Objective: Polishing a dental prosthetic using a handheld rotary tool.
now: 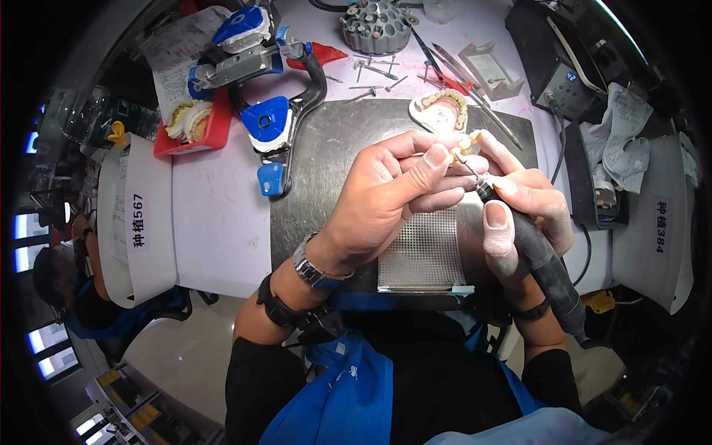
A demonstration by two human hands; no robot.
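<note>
Left hand: the left hand (pixel 386 185) pinched a tooth-coloured dental piece (pixel 465 143) between thumb and fingers.
Right hand: the right hand (pixel 534 208) was wrapped round a black rotary handpiece (pixel 538 256), one finger stretched toward the piece.
Bur: the thin bur (pixel 467 166) pointed left at the piece; I couldn't tell whether it touched.
Dental piece: held up over the metal plate (pixel 326 156), just nearer than a dental cast (pixel 430 119).
Near edge: a perforated grid (pixel 420 252) lay below the hands.
Left side: a blue-and-black articulator (pixel 315 93) stood beside a red tray (pixel 215 134) of casts.
Far side: loose burs (pixel 382 70) were scattered before a grey bur block (pixel 377 31).
Far right: a dark control box (pixel 571 81) glowed.
</note>
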